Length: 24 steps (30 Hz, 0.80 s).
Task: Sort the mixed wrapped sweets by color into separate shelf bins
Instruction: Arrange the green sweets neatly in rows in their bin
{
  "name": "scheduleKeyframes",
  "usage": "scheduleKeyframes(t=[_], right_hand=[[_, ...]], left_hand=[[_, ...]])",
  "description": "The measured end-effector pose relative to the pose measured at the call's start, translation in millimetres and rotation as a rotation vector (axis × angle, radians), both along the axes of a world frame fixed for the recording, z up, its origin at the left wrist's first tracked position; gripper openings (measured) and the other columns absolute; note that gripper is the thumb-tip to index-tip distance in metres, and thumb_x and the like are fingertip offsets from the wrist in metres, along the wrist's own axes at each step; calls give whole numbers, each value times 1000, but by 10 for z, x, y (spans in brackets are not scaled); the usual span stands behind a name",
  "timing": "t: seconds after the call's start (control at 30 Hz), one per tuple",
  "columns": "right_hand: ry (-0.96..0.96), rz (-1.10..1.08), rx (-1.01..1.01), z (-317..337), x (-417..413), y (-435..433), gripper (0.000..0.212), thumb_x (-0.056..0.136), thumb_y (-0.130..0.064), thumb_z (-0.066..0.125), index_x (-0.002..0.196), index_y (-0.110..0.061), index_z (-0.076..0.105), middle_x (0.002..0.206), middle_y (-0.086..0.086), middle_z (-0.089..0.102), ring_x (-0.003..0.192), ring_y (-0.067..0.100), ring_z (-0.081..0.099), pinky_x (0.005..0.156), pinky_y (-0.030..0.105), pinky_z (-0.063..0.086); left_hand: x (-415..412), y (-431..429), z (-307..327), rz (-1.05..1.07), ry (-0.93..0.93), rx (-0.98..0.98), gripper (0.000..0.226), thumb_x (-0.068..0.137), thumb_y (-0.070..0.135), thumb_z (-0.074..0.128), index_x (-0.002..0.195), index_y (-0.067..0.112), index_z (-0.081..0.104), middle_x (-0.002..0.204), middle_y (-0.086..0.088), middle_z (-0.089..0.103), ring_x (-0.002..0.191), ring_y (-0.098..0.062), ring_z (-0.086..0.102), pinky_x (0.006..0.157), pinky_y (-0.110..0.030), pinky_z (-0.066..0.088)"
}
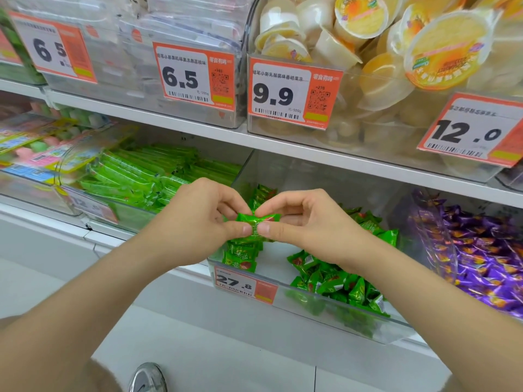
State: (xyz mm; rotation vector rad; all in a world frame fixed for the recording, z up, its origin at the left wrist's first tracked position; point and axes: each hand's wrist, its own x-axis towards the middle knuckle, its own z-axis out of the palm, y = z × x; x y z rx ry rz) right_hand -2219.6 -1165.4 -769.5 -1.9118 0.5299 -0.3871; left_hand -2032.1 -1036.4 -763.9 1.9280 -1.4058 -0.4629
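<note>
At the bottom edge, the toe of a shoe (147,377) shows on the pale floor. Two bare forearms reach up from the lower corners and meet in the middle. The left hand (198,219) and the right hand (308,222) are close together, thumb tips almost touching. Both grip one green wrapped sweet (256,219), each hand pinching an end between its thumb and curled fingers. The sweet is held in the air over the left part of a clear bin (273,260) on the lower shelf.

That bin holds a loose heap of green sweets (334,281) in the same kind of wrapper, mostly towards its right and front, and some white floor shows between them. An orange price tag reading 27.8 (243,284) hangs on its front wall.

Just to the right, another clear bin (430,230) is filled with purple sweets (481,258). To the left, a bin holds long bright green packets (135,174), and beyond it lie blurred pink, yellow and green packs (28,142).

Above runs a white shelf edge (198,131). The upper bins carry tags reading 6.5 (192,73), 9.9 (291,91) and 12.0 (469,131). The right-hand ones are piled with yellow jelly cups (396,38).
</note>
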Motion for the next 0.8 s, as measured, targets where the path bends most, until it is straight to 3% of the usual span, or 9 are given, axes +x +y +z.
scheduleKeyframes(t=[0.1,0.17,0.23,0.4,0.47,0.57,0.67,0.8], right_hand=[[102,-19,-363,-39,64,2,18,89,-30,83,106,-26,80,92,-13,78,87,2,72,86,30,60],[144,-21,-493,-41,99,10,14,89,-36,82,102,-31,80,84,-19,75,82,0,70,81,24,56],[182,-42,-489,-46,116,-11,11,88,-38,83,96,-31,81,74,-21,73,74,2,70,78,24,55],[405,78,-445,-210,175,-24,15,80,-36,90,88,-26,81,70,-10,76,68,-1,72,79,21,58],[456,121,-429,-303,234,-2,14,80,-28,90,89,-22,80,72,-6,77,67,-1,72,74,14,55],[523,138,-493,-400,329,-2,17,77,-15,84,92,-24,82,76,-6,78,71,-2,71,72,17,57],[543,176,-431,-453,382,-34,18,77,-5,80,90,-19,82,72,-3,78,66,4,73,62,16,56],[462,234,-475,-528,461,-20,12,80,-10,84,88,-18,82,73,-4,77,66,5,73,62,12,54]], left_hand=[[-11,9,-21,6,-138,-4,13,79,35,90,86,35,79,68,15,70,64,0,64,60,-17,52],[-29,14,-22,3,-198,-7,15,79,39,90,89,36,80,66,26,67,67,2,63,63,-25,53],[-16,29,-6,-6,-249,-8,17,81,41,87,94,38,77,70,37,62,68,4,59,63,-24,45],[145,38,-37,54,-359,-29,18,88,35,80,104,41,73,104,13,56,71,5,48,83,-32,46],[146,34,-40,69,-369,-3,14,90,36,77,103,40,73,106,9,55,71,4,48,87,-34,47],[93,32,-46,68,-371,27,12,91,37,74,102,39,74,108,7,54,73,-1,51,89,-37,50],[58,35,-46,78,-380,55,11,91,38,72,102,41,73,109,8,50,83,-13,56,91,-42,52],[46,33,-42,80,-383,52,11,92,39,72,102,41,73,107,8,48,89,-15,58,90,-44,52]])
